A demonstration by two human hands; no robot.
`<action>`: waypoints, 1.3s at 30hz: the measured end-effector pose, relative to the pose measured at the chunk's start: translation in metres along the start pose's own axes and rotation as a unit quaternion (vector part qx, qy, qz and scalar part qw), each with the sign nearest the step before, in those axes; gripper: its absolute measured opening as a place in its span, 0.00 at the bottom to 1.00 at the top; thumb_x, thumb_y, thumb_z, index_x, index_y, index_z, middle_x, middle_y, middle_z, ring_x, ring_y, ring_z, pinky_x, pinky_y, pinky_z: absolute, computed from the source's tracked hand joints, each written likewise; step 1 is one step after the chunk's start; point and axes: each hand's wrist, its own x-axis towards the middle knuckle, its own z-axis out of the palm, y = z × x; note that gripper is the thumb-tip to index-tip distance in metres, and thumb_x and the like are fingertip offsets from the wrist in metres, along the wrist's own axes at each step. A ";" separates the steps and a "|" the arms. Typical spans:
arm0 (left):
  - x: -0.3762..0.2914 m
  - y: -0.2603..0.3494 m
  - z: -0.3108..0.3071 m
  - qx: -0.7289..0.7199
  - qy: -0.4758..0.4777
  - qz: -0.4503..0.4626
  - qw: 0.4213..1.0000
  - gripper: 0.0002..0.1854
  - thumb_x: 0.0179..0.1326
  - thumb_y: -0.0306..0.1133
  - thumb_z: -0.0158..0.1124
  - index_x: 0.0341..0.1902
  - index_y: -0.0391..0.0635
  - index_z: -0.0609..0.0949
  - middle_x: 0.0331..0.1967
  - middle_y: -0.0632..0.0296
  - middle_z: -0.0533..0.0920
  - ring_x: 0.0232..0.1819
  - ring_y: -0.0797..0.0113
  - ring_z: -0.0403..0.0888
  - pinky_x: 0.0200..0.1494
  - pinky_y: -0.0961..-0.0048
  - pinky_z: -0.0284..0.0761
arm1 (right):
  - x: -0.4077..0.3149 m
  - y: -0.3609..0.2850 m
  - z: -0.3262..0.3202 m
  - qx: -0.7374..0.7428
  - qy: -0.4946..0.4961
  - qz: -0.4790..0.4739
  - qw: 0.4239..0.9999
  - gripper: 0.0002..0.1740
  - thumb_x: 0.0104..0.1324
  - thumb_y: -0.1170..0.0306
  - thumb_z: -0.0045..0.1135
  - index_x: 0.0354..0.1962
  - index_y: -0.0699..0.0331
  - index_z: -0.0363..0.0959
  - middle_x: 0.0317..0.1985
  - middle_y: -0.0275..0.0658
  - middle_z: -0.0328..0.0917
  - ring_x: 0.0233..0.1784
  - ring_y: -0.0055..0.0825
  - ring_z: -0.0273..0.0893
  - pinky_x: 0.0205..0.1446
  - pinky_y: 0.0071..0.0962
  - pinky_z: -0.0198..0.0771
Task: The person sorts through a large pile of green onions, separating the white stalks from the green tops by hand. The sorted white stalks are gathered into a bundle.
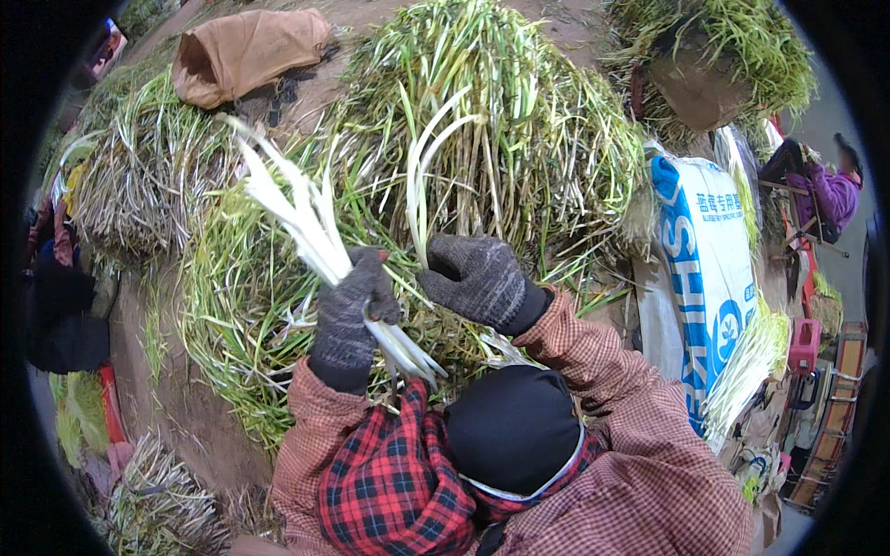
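My left hand [356, 313], in a dark grey knit glove, is closed around a bundle of white-stemmed leafy stalks [295, 205]. The bundle slants up to the left, and its lower ends show below my fist. My right hand [476, 279], in a matching glove, pinches a few thin pale stalks [417, 177] that stand up and bend over to the right. Both hands are above a loose heap of green and yellowish leaves [243, 292]. Directly beyond them rises a large pile of unsorted stalks [487, 139].
A white and blue printed sack [716, 264] lies on the right, beside trimmed pale stalks [747, 375]. An open brown sack [257, 52] lies at the far left. Another stalk pile [149, 167] is at left. A person in purple [827, 187] sits far right; a pink plastic stool [804, 346] is nearer.
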 end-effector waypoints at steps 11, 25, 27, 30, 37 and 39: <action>0.008 -0.037 -0.005 0.122 0.079 -0.057 0.988 0.08 0.45 0.28 0.63 0.27 0.39 0.75 0.12 0.66 0.71 0.09 0.77 0.66 0.11 0.83 0.60 | -0.007 0.045 0.029 0.099 -0.183 0.123 0.970 0.16 0.51 0.58 0.52 0.32 0.61 0.68 0.24 0.41 0.71 0.26 0.32 0.71 0.32 0.31 0.66; 0.008 -0.042 -0.009 0.202 0.007 -0.093 0.975 0.06 0.46 0.30 0.59 0.26 0.42 0.76 0.13 0.66 0.72 0.10 0.76 0.66 0.12 0.81 0.60 | -0.003 0.050 0.033 0.242 -0.068 0.144 0.957 0.09 0.54 0.69 0.51 0.27 0.67 0.66 0.23 0.36 0.66 0.27 0.20 0.64 0.34 0.22 0.63; 0.009 -0.045 -0.012 0.184 0.003 -0.111 0.977 0.07 0.48 0.33 0.58 0.26 0.42 0.75 0.14 0.66 0.72 0.12 0.75 0.68 0.13 0.79 0.63 | -0.003 0.052 0.034 0.281 -0.073 0.174 0.941 0.08 0.54 0.69 0.51 0.28 0.67 0.67 0.24 0.35 0.67 0.28 0.20 0.64 0.35 0.21 0.63; 0.013 -0.053 -0.020 0.279 -0.046 -0.072 0.957 0.08 0.50 0.35 0.56 0.29 0.44 0.74 0.15 0.67 0.73 0.14 0.72 0.71 0.15 0.76 0.69 | -0.003 0.054 0.027 0.387 -0.105 0.230 0.887 0.09 0.55 0.68 0.50 0.29 0.66 0.67 0.24 0.32 0.66 0.29 0.18 0.63 0.35 0.20 0.63; 0.027 -0.068 -0.042 0.482 -0.107 0.288 0.821 0.08 0.44 0.32 0.62 0.25 0.41 0.75 0.12 0.63 0.73 0.09 0.75 0.67 0.10 0.80 0.61 | 0.006 0.045 0.031 0.237 -0.130 0.152 0.951 0.11 0.55 0.66 0.50 0.29 0.66 0.67 0.23 0.34 0.66 0.29 0.22 0.64 0.35 0.22 0.63; 0.018 -0.065 -0.043 0.391 -0.095 0.200 0.893 0.08 0.44 0.31 0.62 0.25 0.41 0.74 0.12 0.64 0.73 0.09 0.75 0.67 0.10 0.81 0.61 | 0.005 0.048 0.039 0.289 -0.118 0.202 0.928 0.10 0.55 0.66 0.50 0.30 0.66 0.68 0.22 0.32 0.66 0.22 0.20 0.63 0.27 0.19 0.63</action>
